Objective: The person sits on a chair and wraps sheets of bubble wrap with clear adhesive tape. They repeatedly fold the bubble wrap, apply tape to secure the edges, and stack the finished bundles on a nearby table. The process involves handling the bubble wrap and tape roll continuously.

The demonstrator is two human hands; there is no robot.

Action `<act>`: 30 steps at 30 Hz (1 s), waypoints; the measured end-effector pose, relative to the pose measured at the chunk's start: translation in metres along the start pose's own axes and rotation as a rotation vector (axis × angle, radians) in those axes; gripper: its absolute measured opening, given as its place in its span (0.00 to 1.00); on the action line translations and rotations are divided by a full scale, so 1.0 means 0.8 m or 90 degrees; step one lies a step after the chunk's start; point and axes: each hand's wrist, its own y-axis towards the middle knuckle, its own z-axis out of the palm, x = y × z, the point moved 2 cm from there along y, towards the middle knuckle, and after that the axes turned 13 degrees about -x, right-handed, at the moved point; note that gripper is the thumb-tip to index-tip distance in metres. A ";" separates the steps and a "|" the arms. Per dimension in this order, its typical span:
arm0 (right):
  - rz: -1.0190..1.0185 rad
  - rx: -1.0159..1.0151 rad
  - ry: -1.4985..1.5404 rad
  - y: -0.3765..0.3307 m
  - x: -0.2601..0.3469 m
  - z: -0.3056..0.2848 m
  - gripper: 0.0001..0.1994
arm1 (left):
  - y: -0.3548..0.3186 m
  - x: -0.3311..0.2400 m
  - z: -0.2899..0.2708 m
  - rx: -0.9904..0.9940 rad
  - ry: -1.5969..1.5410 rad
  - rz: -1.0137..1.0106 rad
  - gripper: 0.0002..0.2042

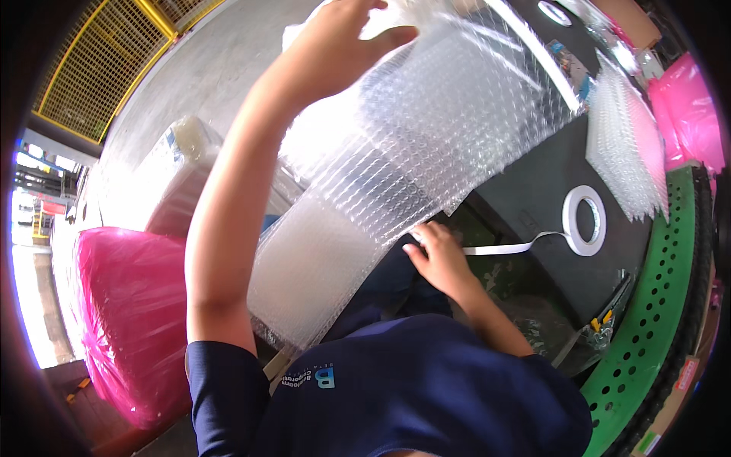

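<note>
A long clear sheet of bubble wrap (426, 114) lies slantwise in front of me, its near end (312, 263) hanging close to my lap. Over its far left part is my left hand (346, 42), thumb and fingers apart, with some fingertips cut off by the upper edge. By the sheet's right edge, my right hand (438, 255) has its fingers closed in a pinch. A strip of white tape (499, 249) runs into it from a white tape roll (585, 221) on the dark table; whether the fingertips also grip the sheet is hard to see.
At right, a stack of bubble wrap pieces (620, 145) lies near pink plastic (685, 114). A green perforated rail (647, 327) borders the table, with a yellow-and-black cutter (605, 316) beside it. Large pink (133, 312) and white (171, 183) wrapped bundles stand at left, beyond them a yellow mesh fence (106, 65).
</note>
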 end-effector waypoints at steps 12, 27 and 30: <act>-0.039 0.013 -0.093 -0.020 -0.007 -0.004 0.14 | -0.188 -0.034 0.065 0.313 0.512 0.445 0.59; -0.062 -0.071 0.118 0.020 0.036 -0.048 0.14 | -0.031 -0.069 0.144 0.054 0.099 0.451 0.34; -0.035 -0.119 0.218 0.025 0.051 -0.057 0.16 | -0.045 -0.093 0.096 0.041 -0.213 0.309 0.19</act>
